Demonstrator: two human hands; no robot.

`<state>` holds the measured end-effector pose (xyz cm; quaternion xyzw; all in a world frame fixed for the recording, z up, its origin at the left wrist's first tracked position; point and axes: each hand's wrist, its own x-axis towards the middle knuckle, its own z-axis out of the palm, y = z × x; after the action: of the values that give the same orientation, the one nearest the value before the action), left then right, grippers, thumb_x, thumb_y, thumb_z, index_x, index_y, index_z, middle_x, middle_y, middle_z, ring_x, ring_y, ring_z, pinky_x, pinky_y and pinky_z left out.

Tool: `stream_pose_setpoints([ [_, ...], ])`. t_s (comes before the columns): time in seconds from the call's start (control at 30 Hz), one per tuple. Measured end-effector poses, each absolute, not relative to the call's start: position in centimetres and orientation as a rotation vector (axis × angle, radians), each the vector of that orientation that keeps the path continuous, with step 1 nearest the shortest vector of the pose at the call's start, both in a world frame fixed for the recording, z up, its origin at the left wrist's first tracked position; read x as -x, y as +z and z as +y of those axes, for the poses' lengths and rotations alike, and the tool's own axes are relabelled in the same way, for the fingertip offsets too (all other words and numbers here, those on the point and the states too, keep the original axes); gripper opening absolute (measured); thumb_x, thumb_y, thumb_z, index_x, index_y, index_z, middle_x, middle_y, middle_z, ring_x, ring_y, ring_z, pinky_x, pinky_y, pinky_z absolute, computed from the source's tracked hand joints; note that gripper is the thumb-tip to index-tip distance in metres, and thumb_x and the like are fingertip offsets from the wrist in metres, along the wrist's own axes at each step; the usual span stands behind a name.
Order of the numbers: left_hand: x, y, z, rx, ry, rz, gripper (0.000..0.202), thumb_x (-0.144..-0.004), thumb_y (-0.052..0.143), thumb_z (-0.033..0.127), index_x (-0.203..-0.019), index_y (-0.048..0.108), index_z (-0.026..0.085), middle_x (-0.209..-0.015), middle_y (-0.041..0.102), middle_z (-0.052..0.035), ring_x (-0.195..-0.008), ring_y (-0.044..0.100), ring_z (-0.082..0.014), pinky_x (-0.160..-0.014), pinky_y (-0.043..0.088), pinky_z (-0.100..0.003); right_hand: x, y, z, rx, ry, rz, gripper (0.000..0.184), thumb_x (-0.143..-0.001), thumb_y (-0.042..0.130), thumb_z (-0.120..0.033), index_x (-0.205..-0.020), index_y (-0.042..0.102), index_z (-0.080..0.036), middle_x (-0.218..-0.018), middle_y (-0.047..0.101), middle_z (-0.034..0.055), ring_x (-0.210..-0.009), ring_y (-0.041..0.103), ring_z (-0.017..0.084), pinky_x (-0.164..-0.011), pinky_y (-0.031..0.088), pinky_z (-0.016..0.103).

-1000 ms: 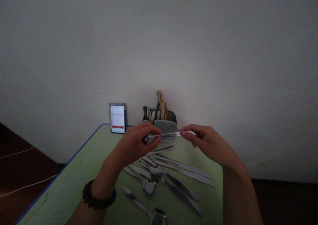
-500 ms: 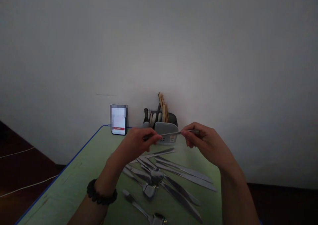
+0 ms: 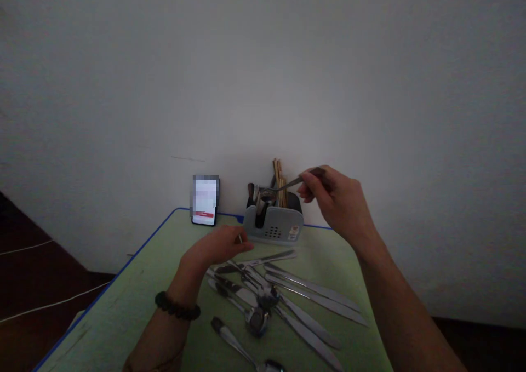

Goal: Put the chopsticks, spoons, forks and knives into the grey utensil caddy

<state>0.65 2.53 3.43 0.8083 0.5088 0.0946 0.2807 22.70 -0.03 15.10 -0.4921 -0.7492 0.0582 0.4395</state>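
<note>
At the far side of the green desk (image 3: 127,295), close to the wall (image 3: 263,87), stands a grey holder (image 3: 283,224) with rows of small holes in its front. A little label (image 3: 293,232) sits low on the right of that front; its print is too small to read. Wooden sticks (image 3: 282,191) rise from the holder, with darker handles at its left end.

The right hand (image 3: 307,183) is closed in a pinch, thumb and fingers on the handle of a spoon (image 3: 287,185). The spoon slants down to the left, its bowl in front of or over the holder's opening; whether it touches anything there cannot be told.

The left hand (image 3: 224,245), a dark bracelet (image 3: 177,306) on its wrist, hangs low over the desk, left of the holder. Its fingers curl in near the thumb; I cannot tell if they grip anything.

Just below it, loose spoons (image 3: 257,322) and knives (image 3: 329,305) lie in an overlapping heap, most blades pointing right.

Left of the holder a phone (image 3: 205,196) leans upright. Its screen is partly pixelated; the red bar (image 3: 204,215) near the bottom carries lettering too small to make out.
</note>
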Motion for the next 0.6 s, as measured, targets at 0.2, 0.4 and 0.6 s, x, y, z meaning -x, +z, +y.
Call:
stream_pose_setpoints([
  [0.2, -1.2, 2.3, 2.7, -2.130, 0.150, 1.354, 0.032, -0.081, 0.052, 0.044, -0.093, 0.065, 0.018, -0.093, 0.071, -0.0084, -0.081, 0.065, -0.0208, -0.067, 0.045, -0.027, -18.9, 15.1, 6.2, 1.395, -0.100, -2.414, 0.021, -0.088, 0.052, -0.026, -0.078, 0.066, -0.013, -0.073, 0.069, 0.0068, -0.067, 0.061, 0.015, -0.064, 0.040, 0.025],
  [0.4, -1.7, 2.4, 2.3, -2.139, 0.149, 1.342, 0.035, -0.079, 0.052, 0.045, -0.097, 0.065, 0.018, -0.096, 0.070, -0.0093, -0.084, 0.065, -0.0225, -0.068, 0.045, -0.028, -17.2, 13.2, 9.3, 1.577, -0.161, -2.682, 0.018, -0.081, 0.061, -0.020, -0.096, 0.067, -0.012, -0.087, 0.070, 0.0082, -0.082, 0.064, 0.019, -0.073, 0.044, 0.026],
  [0.6, -2.0, 2.3, 2.3, -2.137, 0.128, 1.325, 0.035, -0.080, 0.052, 0.045, -0.098, 0.065, 0.018, -0.095, 0.071, -0.0089, -0.085, 0.065, -0.0225, -0.069, 0.045, -0.028, -16.5, 12.2, 10.7, 1.719, -0.190, -2.697, 0.024, -0.081, 0.056, -0.016, -0.102, 0.067, -0.009, -0.099, 0.068, 0.0198, -0.097, 0.063, 0.029, -0.079, 0.047, 0.035],
])
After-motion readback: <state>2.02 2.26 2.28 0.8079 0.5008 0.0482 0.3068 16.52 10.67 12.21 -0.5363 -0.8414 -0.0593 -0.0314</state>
